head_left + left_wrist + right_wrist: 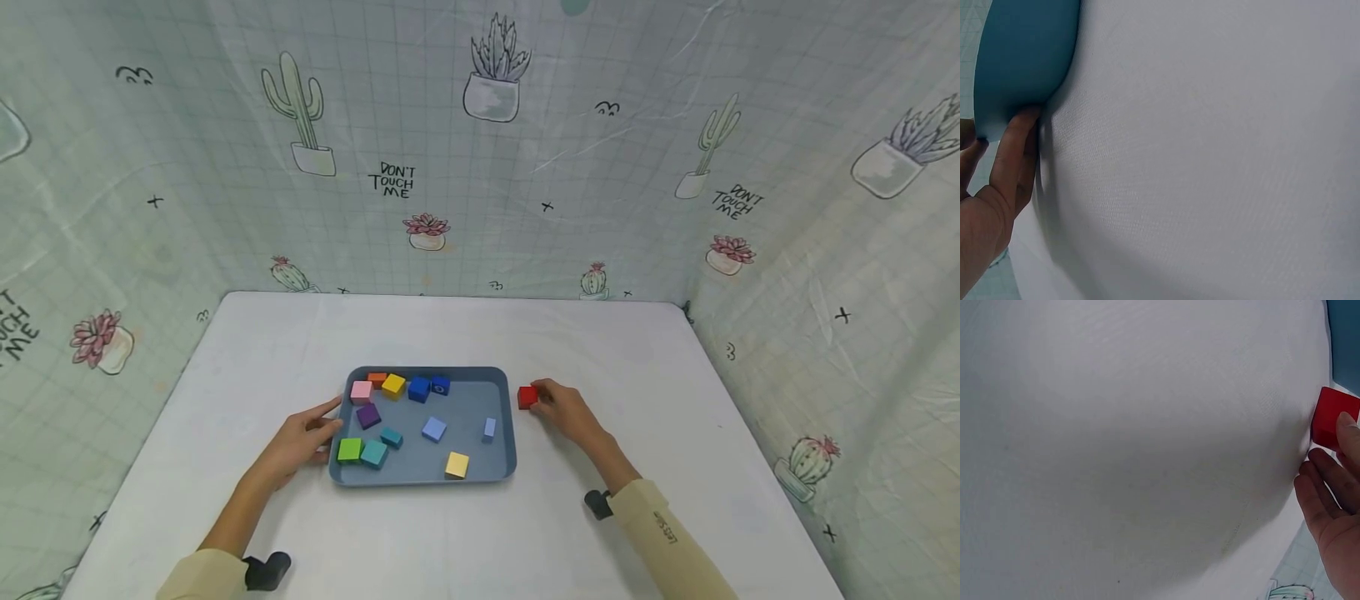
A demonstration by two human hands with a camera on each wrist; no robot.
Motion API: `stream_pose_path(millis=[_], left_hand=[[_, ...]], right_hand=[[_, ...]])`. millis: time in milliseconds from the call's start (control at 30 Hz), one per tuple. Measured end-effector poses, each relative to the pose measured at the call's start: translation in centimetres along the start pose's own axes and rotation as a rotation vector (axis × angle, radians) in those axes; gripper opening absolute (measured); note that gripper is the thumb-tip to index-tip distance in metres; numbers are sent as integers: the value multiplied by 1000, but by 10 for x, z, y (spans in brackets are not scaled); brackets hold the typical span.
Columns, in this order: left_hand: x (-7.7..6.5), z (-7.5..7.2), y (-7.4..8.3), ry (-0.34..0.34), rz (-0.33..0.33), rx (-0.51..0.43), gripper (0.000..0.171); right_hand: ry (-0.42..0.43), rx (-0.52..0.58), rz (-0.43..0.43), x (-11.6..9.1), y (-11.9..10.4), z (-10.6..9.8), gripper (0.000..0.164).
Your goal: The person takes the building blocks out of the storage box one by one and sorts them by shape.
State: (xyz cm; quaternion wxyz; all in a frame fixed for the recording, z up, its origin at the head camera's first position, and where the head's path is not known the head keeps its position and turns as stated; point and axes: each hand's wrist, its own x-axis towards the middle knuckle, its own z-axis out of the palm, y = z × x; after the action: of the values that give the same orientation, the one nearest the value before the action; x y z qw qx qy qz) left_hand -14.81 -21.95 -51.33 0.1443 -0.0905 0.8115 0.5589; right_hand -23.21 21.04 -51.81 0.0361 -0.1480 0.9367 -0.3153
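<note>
My left hand (302,437) is at the left end of a blue-grey tray (480,478), its fairly straight fingers touching the outer side and rim. In the left wrist view the fingertips meet the wall of the tray (1025,56). Just past the tray's right end, my right hand (566,410) pinches a red block (524,397) between thumb and fingers. The right wrist view shows the thumb against the red block (1329,415), with the other fingers extended below it. Whether the block touches the table cannot be told.
Inside the tray lie several coloured blocks, among them a pink block (362,392), a green block (350,451), a purple block (368,416) and a pale yellow block (457,465). The tray rests on a white table (450,542). A cactus-printed cloth (480,167) surrounds the table's back and sides.
</note>
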Motion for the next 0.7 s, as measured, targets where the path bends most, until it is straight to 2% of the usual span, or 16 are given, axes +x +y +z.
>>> stream_pose_path(millis=[433,600,700], left_hand=[[0,-1,1,-7,-5,9,57],[0,-1,0,-7,-5,12,57],[0,-1,0,-4,-5,15,57]], right_hand=[[16,22,8,-5,0,-4,55],[65,2,32,-7,-4,-8,54],[107,-7,16,-6,-11,-12,53]])
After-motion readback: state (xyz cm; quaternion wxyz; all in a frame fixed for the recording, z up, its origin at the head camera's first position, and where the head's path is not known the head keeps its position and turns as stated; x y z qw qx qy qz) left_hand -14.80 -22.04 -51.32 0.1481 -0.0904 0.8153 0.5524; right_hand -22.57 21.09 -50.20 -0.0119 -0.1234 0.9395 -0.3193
